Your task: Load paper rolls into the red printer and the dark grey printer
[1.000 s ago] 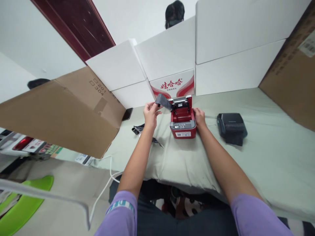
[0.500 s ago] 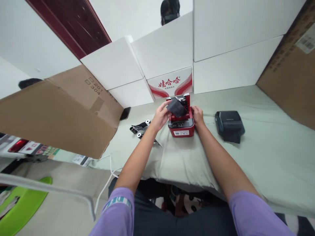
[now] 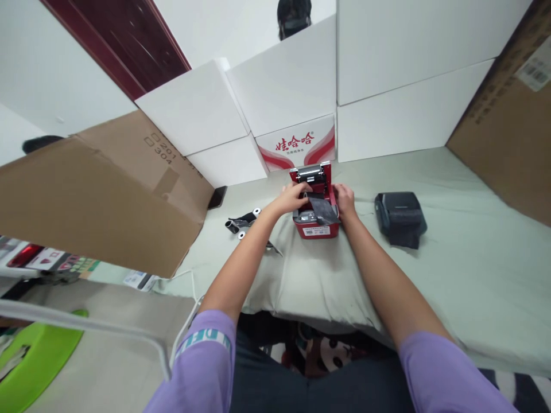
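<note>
A small red printer (image 3: 317, 231) stands on the cloth with its lid up, a dark roller showing on the lid's inner side. My left hand (image 3: 293, 198) reaches into the paper compartment, closed on a black paper roll (image 3: 322, 210). The roll's loose end drapes forward over the printer's grey front panel. Against the printer's right side, my right hand (image 3: 345, 201) holds the body near the lid hinge; some of its fingers are hidden. Several more rolls of black paper (image 3: 246, 219) lie to the left of my left forearm.
A dark printer (image 3: 400, 215) with black paper hanging from its front sits at the right. White boxes (image 3: 286, 80) line the back, and brown cardboard (image 3: 129, 189) stands at the left near a phone (image 3: 217, 197). Another person's head (image 3: 294, 17) shows beyond the boxes.
My left hand has moved right and down, bringing the black paper roll from beside the lid into the printer's compartment. My right hand stays at the printer's right side.
</note>
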Demonstrator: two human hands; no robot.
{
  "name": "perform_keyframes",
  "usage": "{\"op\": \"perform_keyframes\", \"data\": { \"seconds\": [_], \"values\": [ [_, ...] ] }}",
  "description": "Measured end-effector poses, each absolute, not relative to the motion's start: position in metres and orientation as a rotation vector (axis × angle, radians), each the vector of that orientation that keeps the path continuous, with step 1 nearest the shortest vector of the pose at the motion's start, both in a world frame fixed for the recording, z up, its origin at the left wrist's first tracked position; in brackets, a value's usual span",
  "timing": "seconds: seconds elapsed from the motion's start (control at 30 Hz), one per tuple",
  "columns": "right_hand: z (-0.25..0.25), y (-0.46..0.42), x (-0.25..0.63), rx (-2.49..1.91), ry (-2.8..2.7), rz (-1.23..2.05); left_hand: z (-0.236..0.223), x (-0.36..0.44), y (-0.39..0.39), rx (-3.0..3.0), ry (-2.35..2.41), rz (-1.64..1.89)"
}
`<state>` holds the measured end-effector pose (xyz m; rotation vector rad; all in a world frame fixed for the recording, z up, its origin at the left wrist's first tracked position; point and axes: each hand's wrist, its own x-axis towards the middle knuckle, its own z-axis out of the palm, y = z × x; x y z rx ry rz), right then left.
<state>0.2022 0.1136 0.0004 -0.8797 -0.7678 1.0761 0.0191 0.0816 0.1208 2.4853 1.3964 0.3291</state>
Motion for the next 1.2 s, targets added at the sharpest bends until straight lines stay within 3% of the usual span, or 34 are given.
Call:
{"op": "perform_keyframes", "data": {
  "seconds": [0.5,0.8,1.07,1.2],
  "values": [
    [0.012,0.106,0.202,-0.879,-0.755,1.059,0.127,0.027,0.085,2.673,1.473,0.099],
    [0.01,0.108,0.201,-0.906,-0.76,1.062,0.118,0.02,0.078,2.54,1.435,0.368],
    [0.009,0.108,0.203,-0.901,-0.737,1.093,0.114,0.026,0.083,2.574,1.516,0.065],
    [0.01,0.107,0.204,-0.889,-0.757,1.107,0.115,0.026,0.081,2.563,1.494,0.129]
  ]
}}
